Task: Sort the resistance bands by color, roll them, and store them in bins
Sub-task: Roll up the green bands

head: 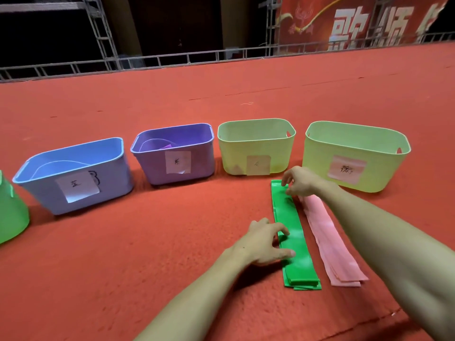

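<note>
Where the green bands (293,232) lie stacked flat on the red carpet (147,254), just beside the pink bands (327,237): left hand (264,242), fingers spread, presses mid-length. Right hand (299,182), at the far end, fingers curled; grasp cannot be told. Blue bin (73,190) and purple bin (172,166) stand beyond.

Five bins in the row: one green bin (12,212), one blue bin (110,178), one purple bin (152,168), two pale yellow-green bins (234,153) (320,163). Two flat band piles: one green pile (295,232), one pink pile (330,237). Four paper labels (77,187) (177,162) (258,164) (346,169).
</note>
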`<state>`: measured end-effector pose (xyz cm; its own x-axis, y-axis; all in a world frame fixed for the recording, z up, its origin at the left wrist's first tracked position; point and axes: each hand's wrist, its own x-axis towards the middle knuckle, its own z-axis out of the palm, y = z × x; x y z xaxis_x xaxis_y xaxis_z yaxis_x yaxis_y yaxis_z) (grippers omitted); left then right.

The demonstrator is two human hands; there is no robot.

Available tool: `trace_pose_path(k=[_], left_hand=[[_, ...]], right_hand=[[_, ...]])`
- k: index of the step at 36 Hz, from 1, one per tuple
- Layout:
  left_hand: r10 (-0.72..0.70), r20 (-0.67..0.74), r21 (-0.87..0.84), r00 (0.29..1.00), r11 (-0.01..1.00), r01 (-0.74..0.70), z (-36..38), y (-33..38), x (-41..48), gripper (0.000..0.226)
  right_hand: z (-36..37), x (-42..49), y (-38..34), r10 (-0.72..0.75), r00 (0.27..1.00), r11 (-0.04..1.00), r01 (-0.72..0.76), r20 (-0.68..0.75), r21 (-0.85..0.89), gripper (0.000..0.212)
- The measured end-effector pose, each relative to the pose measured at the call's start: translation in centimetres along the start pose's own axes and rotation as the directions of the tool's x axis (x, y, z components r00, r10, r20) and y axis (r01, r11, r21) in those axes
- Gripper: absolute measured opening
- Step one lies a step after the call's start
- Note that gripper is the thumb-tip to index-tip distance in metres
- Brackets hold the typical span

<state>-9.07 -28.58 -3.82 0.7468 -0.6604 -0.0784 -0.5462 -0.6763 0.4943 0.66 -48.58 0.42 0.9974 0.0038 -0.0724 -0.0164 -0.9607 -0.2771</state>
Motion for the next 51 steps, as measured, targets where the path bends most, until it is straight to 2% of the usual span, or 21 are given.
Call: trace_pose_path(k=[7,12,21,29,37,45,47,51], left_hand=[[0.004,0.03,0.009,1.0,1.0,-0.004,0.7,-0.7,0.5,0.066],[0.002,0.043,0.012,0.999,1.0,-0.003,0.8,-0.8,0.8,0.068],[0.006,0.034,-0.013,0.999,1.0,-0.006,1.1,-1.1,0.8,0.067],[0.002,0.026,-0.029,1.0,1.0,-0.001,1.2,-0.9,0.1,0.068],[-0.023,-0.021,-0.021,1.0,1.0,0.023,1.8,-0.4,-0.8,0.071],[-0.062,-0.05,-0.048,0.997,0.997,0.059,2.8,1.1,-2.2,0.077],[-0.069,-0.069,-0.082,0.995,0.995,0.063,3.0,1.3,-2.4,0.079],[-0.071,-0.139,-0.286,0.988,0.958,0.028,3.4,1.3,-2.9,0.074]], right_hand=[[0.3,2.4,0.6,0.007,0.999,1.0,-0.006,0.048,-0.021,0.022],[0.8,3.3,0.6,0.015,0.995,1.0,-0.013,0.102,-0.023,0.019],[0.6,3.5,0.3,0.009,0.996,1.0,-0.011,0.085,0.018,0.014],[0.4,3.1,-0.4,-0.022,0.999,1.0,0.022,-0.032,0.014,0.008],[-1.8,1.3,-0.6,-0.059,0.986,0.998,0.059,-0.157,-0.008,0.017],[-6.0,-1.3,-2.3,-0.051,0.942,0.981,0.109,-0.331,0.16,0.02],[-7.0,-2.0,-3.0,-0.043,0.928,0.966,0.134,-0.371,0.222,0.019],[-8.9,-3.7,-4.5,-0.067,0.89,0.943,0.204,-0.451,0.262,0.021]])
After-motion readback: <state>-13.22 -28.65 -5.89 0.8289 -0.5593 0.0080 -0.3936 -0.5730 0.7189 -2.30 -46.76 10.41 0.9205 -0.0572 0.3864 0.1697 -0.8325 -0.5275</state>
